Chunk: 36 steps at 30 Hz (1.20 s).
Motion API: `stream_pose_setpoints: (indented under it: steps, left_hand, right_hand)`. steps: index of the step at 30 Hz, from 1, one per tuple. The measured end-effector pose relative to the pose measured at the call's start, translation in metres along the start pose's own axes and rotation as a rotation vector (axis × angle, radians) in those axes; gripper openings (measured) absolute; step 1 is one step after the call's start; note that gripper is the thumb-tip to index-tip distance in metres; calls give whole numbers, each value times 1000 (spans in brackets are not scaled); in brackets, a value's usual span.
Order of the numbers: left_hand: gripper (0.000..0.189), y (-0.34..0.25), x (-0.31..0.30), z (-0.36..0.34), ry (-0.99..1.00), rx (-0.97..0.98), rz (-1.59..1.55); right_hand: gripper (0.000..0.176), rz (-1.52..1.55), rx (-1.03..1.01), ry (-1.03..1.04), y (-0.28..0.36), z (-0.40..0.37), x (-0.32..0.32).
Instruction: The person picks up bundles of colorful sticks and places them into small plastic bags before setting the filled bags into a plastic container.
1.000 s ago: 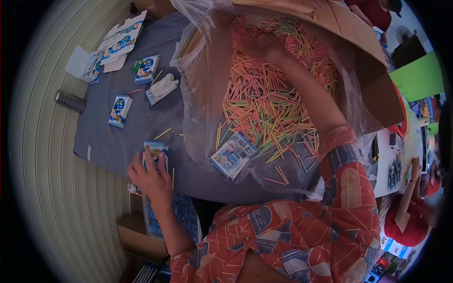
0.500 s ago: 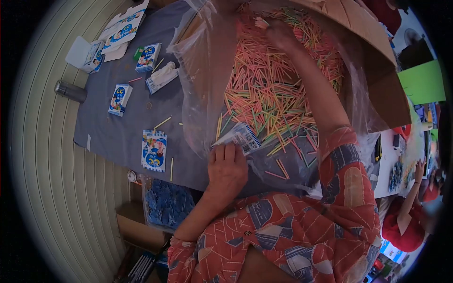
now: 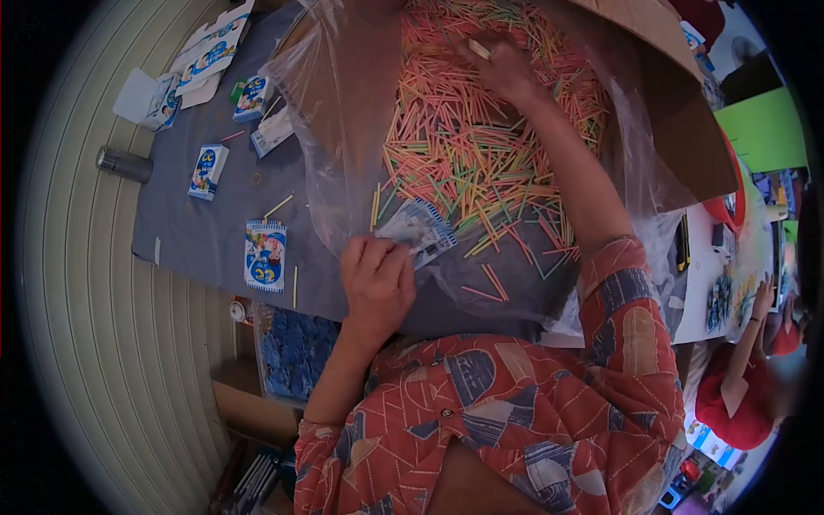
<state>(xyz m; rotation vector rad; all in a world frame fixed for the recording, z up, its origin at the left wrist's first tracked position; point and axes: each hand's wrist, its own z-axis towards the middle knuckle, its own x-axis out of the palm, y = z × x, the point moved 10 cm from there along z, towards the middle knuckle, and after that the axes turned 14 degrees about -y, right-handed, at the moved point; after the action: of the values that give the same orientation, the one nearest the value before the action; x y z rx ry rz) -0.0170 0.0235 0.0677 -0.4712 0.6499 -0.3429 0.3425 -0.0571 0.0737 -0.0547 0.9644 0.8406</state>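
My left hand [image 3: 378,279] is closed on the near edge of a small blue-and-white printed packet [image 3: 422,230], which lies tilted by the open mouth of the carton. Deep in the heap of thin pink, yellow and green sticks [image 3: 463,146], my right hand [image 3: 506,73] has its fingers bent round a few pale sticks [image 3: 479,49]. Exactly how many it holds is hidden. The heap lies on clear plastic lining [image 3: 330,163] inside a large cardboard box [image 3: 687,159] tipped on its side.
On the grey-covered table stand a printed packet [image 3: 265,256], small CC boxes [image 3: 207,172] and a white-topped packet [image 3: 273,131]. An opened carton [image 3: 206,56] and a metal flask [image 3: 124,163] are at the left. Below is a bin of blue pieces [image 3: 296,352]. A person in red [image 3: 734,395] is at the right.
My right hand has drawn slightly back toward me in the heap, with pale sticks showing at its fingers. My left hand keeps the packet; the whole view has shifted a little.
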Motion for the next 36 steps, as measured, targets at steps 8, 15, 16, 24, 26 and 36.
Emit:
stream_pose_setpoints:
  steps: [8, 15, 16, 24, 26, 36]
  left_hand:
    - [16, 43, -2, -8, -54, -419, -396]
    - [15, 43, 19, 24, -136, -543, -838]
    - [16, 42, 21, 25, -140, -548, -886]
    - [20, 37, 33, 24, -141, -459, -969]
    - [20, 40, 39, 23, -131, -567, -1025]
    - [16, 25, 78, 50, -50, -461, -930]
  right_hand:
    - [53, 1465, 523, 331, 80, -73, -27]
    - [62, 1447, 153, 442, 183, -124, -80]
    - [62, 1379, 112, 466, 185, -128, -79]
    - [60, 1377, 265, 508, 161, -128, -69]
    - [58, 1364, 315, 493, 154, -128, -71]
    - [63, 852, -27, 469, 142, -119, -84]
